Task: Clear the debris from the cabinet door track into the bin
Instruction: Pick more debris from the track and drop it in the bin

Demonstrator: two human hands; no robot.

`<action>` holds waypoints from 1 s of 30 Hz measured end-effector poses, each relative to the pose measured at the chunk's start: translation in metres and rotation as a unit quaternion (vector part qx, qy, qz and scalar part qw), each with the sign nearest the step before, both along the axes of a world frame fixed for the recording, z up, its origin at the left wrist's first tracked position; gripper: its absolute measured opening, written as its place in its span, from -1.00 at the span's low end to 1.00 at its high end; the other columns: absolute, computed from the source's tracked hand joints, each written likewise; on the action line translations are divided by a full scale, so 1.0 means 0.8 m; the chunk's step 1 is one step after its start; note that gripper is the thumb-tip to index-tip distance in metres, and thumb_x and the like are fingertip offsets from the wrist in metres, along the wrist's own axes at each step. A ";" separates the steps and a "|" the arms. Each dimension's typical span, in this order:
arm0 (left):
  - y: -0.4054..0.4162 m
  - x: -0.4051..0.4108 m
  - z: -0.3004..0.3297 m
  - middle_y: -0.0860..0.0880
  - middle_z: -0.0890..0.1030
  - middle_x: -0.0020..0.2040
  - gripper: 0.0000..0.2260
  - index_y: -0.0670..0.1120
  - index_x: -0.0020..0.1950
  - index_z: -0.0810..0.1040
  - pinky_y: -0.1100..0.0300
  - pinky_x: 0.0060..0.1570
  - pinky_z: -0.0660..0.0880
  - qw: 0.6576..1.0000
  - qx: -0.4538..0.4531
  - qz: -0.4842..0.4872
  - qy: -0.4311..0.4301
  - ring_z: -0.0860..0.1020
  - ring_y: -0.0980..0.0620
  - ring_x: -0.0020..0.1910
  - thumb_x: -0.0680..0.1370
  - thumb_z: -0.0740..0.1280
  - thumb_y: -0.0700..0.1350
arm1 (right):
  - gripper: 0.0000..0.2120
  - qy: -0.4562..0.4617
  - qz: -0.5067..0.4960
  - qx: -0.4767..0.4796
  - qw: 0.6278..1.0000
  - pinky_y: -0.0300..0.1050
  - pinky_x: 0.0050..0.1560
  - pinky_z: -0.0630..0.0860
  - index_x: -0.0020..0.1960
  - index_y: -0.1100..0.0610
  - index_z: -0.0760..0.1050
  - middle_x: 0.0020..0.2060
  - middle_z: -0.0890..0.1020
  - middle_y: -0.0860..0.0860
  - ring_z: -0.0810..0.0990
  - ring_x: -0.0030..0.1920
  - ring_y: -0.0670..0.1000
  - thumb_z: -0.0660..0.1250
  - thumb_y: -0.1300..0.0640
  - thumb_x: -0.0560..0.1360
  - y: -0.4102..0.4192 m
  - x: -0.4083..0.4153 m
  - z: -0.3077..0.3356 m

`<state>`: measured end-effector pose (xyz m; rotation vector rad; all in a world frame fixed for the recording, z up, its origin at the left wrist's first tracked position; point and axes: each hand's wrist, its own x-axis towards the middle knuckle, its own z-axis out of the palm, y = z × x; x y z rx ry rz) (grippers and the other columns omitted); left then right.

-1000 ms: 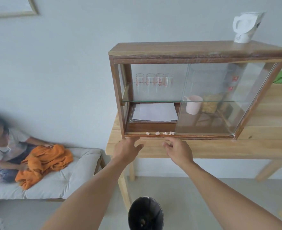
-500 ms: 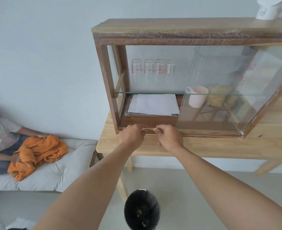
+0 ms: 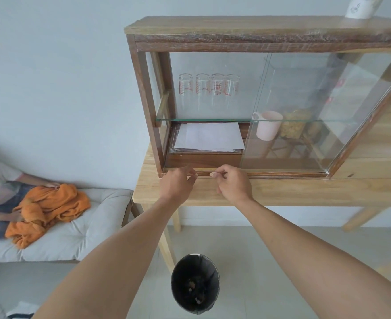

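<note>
A wooden cabinet (image 3: 247,28) with sliding glass doors is seen standing on a light wooden table (image 3: 281,192), the left half being open and the glass door (image 3: 316,111) slid to the right. A black bin (image 3: 195,284) is placed on the floor below the table edge, directly under the forearms, with some scraps already visible inside.

The door track (image 3: 270,174) runs along the bottom front of the cabinet. Both hands are held at its left portion. The left hand (image 3: 177,184) is curled, fingertips drawn together at the track; whether anything is gripped there cannot be told. The right hand (image 3: 234,184) is closed in a pinch, and a small pale crumb of debris (image 3: 212,174) is seen at its fingertips, level with the track. Any further debris is hidden behind the hands.

The debris is judged to be very light, dry and crumbly. A fingertip pinch on each piece is considered appropriate, with gentle pressure so that it is not crushed. A loose grip could let fragments fall short of the bin.
</note>
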<state>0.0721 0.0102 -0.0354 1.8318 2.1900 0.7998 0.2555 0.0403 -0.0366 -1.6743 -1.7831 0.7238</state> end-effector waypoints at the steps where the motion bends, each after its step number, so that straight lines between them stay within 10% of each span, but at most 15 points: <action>1: -0.008 -0.002 0.000 0.00 0.71 -0.14 -0.85 0.12 0.11 0.72 0.06 -0.15 0.54 1.000 -0.003 -0.002 -0.004 0.66 -0.14 -0.06 0.64 0.38 0.08 | -0.85 0.002 -0.002 -0.003 1.000 -0.05 -0.12 0.64 -0.11 -0.09 0.62 -0.50 0.69 -0.14 0.73 -0.25 -0.06 0.39 -0.04 0.63 -0.007 0.000 -0.001; 24: -0.167 -0.018 -0.172 0.06 0.61 -0.18 -0.84 0.07 0.12 0.71 0.17 -0.31 0.45 0.986 -0.155 0.007 -0.060 0.59 0.01 -0.21 0.67 0.34 0.03 | -0.86 -0.014 0.026 -0.157 0.987 -0.16 -0.30 0.45 -0.08 -0.13 0.63 -0.47 0.70 -0.09 0.60 -0.47 -0.19 0.40 -0.09 0.64 -0.166 0.015 -0.192; 30: -0.182 -0.011 -0.252 -0.02 0.71 -0.04 -0.84 0.08 0.13 0.71 0.00 -0.06 0.67 0.971 -0.227 0.043 -0.066 0.68 -0.10 -0.08 0.67 0.34 0.03 | -0.86 -0.086 0.046 -0.234 0.967 -0.19 -0.31 0.44 -0.05 -0.10 0.67 -0.42 0.73 -0.10 0.67 -0.35 -0.13 0.35 -0.03 0.63 -0.171 0.029 -0.272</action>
